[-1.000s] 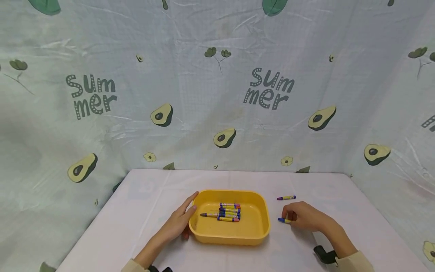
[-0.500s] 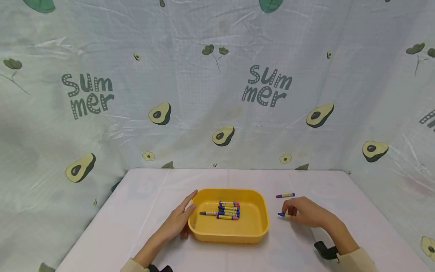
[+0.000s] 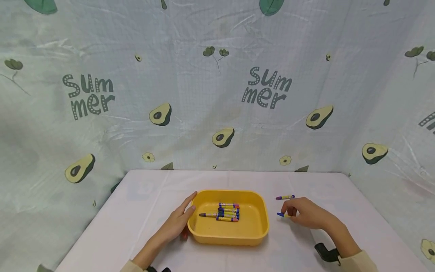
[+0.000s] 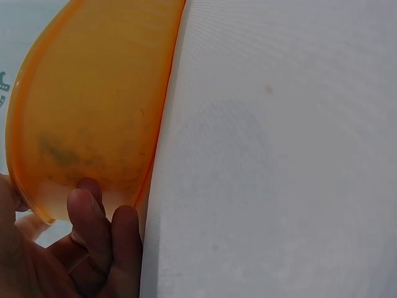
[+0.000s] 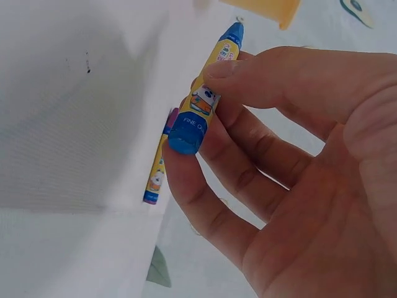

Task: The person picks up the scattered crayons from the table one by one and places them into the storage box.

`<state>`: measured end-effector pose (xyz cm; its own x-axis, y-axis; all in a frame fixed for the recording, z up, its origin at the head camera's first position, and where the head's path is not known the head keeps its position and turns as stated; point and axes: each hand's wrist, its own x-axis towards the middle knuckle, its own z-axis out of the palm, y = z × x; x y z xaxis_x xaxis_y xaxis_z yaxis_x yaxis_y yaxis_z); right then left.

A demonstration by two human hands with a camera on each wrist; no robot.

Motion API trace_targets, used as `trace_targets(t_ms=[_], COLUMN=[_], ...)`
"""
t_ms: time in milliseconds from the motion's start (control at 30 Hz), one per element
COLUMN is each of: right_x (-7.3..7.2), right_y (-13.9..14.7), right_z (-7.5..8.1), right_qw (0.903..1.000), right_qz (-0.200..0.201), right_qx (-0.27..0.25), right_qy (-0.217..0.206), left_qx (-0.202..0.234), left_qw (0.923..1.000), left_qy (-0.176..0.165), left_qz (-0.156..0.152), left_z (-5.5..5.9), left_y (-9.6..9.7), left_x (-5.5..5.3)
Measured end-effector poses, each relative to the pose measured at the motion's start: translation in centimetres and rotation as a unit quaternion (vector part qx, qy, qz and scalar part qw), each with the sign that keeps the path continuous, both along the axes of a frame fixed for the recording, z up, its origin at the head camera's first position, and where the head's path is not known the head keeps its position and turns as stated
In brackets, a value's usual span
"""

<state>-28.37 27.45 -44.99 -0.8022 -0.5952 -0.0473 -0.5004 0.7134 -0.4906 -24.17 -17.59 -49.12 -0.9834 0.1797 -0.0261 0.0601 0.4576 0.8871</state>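
Observation:
A blue crayon with a yellow wrapper is pinched between the thumb and fingers of my right hand, just right of the tray. In the right wrist view its tip points toward the tray. My left hand holds the left end of the yellow plastic tray, thumb at the rim and the other fingers against the outer wall, as the left wrist view shows. Several crayons lie in a cluster on the tray floor. A purple-tipped crayon lies on the table beyond my right hand.
The table is covered with a pale cloth. Behind it and at both sides hangs a sheet printed with avocados and lettering. The table's far edge runs close to the back sheet.
My right hand has moved slightly up and away with the blue crayon pinched in it. The left hand has stayed on the tray, and the crayons inside have not moved.

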Motion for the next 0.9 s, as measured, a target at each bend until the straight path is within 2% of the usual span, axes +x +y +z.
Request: trace_targets(t_ms=[333, 700, 900], right_x=[0.0, 0.0, 0.0], right_y=[-0.1, -0.4, -0.7], right_z=[0.8, 0.9, 1.4], right_qw=[0.9996, 0.9994, 0.9987], right_qz=[0.018, 0.019, 0.021], right_qx=[-0.013, -0.006, -0.009], right_qy=[0.015, 0.027, 0.046], left_qx=[0.007, 0.0, 0.017], left_qw=[1.0, 1.0, 0.9998], left_qy=[-0.003, -0.004, -0.011], left_qz=[0.0, 0.002, -0.002], left_z=[0.2, 0.2, 0.3], left_y=[0.2, 0.2, 0.3], left_x=[-0.1, 0.0, 0.0])
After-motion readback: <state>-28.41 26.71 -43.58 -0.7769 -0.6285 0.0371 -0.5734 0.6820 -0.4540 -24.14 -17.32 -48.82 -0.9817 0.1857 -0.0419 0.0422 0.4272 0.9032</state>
